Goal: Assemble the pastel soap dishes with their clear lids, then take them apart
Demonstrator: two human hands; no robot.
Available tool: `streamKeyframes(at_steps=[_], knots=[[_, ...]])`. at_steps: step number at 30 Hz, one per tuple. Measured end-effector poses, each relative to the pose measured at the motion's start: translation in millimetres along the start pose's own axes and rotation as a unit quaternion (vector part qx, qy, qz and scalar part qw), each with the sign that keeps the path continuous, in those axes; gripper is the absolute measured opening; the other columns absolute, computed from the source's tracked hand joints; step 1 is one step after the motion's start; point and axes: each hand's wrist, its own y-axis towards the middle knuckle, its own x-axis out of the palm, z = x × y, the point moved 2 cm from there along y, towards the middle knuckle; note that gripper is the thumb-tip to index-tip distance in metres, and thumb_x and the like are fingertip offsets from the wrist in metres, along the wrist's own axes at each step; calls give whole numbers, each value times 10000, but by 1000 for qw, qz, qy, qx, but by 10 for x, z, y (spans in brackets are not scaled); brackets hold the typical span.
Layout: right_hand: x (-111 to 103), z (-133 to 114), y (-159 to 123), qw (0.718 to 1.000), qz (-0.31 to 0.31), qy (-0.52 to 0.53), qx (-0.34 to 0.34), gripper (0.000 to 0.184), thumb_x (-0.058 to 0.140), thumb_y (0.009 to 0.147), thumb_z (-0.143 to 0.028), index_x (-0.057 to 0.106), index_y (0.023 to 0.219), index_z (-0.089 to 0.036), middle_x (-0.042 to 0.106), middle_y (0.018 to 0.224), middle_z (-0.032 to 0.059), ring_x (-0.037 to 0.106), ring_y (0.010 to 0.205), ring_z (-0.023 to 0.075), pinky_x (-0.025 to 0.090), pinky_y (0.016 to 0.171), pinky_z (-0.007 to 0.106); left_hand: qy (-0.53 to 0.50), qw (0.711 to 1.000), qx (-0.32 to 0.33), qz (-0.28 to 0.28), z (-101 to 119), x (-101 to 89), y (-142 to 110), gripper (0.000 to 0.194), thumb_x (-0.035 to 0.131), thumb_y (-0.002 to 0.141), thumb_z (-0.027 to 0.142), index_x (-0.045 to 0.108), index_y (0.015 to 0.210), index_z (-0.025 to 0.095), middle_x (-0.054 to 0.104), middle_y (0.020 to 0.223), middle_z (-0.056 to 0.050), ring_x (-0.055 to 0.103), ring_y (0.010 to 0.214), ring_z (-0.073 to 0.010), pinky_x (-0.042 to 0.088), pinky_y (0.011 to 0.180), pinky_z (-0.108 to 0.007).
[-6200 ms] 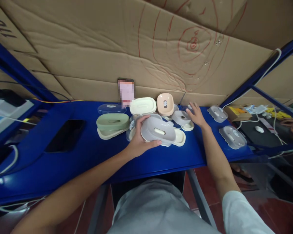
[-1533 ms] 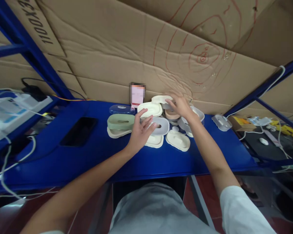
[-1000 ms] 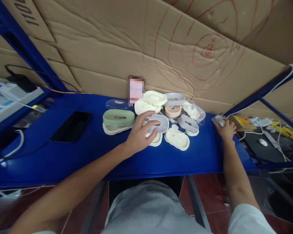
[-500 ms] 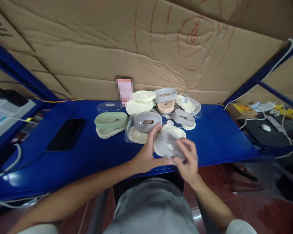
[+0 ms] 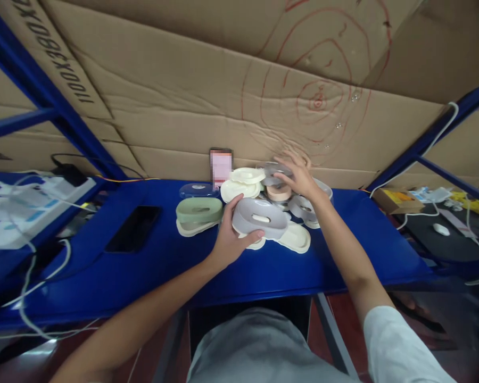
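Observation:
My left hand (image 5: 229, 240) grips a grey oval soap-dish tray (image 5: 260, 218) with a slot in its middle, lifted slightly over cream trays (image 5: 295, 238) on the blue table (image 5: 151, 255). My right hand (image 5: 296, 174) reaches to the back of the pile, fingers curled around a clear lid (image 5: 272, 171) held over a grey and peach stack (image 5: 278, 192). A green tray (image 5: 199, 209) lies on a cream one to the left. Cream lids (image 5: 241, 183) lie behind.
A black phone (image 5: 133, 229) lies flat at the table's left. A small upright screen (image 5: 221, 166) leans on the cardboard wall. White cables and a power strip (image 5: 32, 199) sit far left; a side bench with a box (image 5: 397, 199) and cables is right.
Half a second ago both hands held a clear lid near the table's front edge. Now my right hand has carried it to the back stack and my left has gripped the grey tray.

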Motion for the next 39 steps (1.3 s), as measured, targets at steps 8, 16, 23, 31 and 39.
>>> streamKeyframes(at_steps=[8,16,23,31,39], knots=[[-237,-1087,-361,931,-242,205,-181,490,649,1029,-545,668,1455,-304,676,1487,55,589,1434,256,447,1227,439,5,998,44,47,-2,-185,138,918,855,816,618,427,1560,295,588,1502,-148,644,1320,-332,556,1099,-494],[-283,-826,-259,985,-68,147,-63,455,438,1113,-540,785,1188,-255,812,1137,50,747,1035,247,563,923,380,15,998,53,35,-6,-337,275,1013,869,790,632,391,1613,286,507,1623,-173,529,1482,-363,472,1203,-532],[-26,101,-142,997,6,-78,-1,461,376,1123,-485,748,1288,-267,698,1438,108,553,1400,349,283,1191,644,15,981,67,179,-119,-744,477,805,769,875,681,455,1514,304,546,1577,-149,573,1448,-329,497,1189,-483],[6,-204,-187,997,25,-69,-33,501,357,1117,-522,576,1531,-342,520,1621,94,456,1491,361,349,1196,655,32,970,30,238,-267,-865,585,514,787,861,657,519,1012,246,654,1404,-134,663,1304,-283,520,1121,-500],[-5,-1061,-657,987,-101,7,-127,476,450,1123,-440,512,1579,-316,516,1633,104,506,1475,319,401,1214,557,249,962,76,83,-42,-778,534,512,926,730,511,569,973,235,602,1496,-135,571,1408,-366,408,1201,-555]])
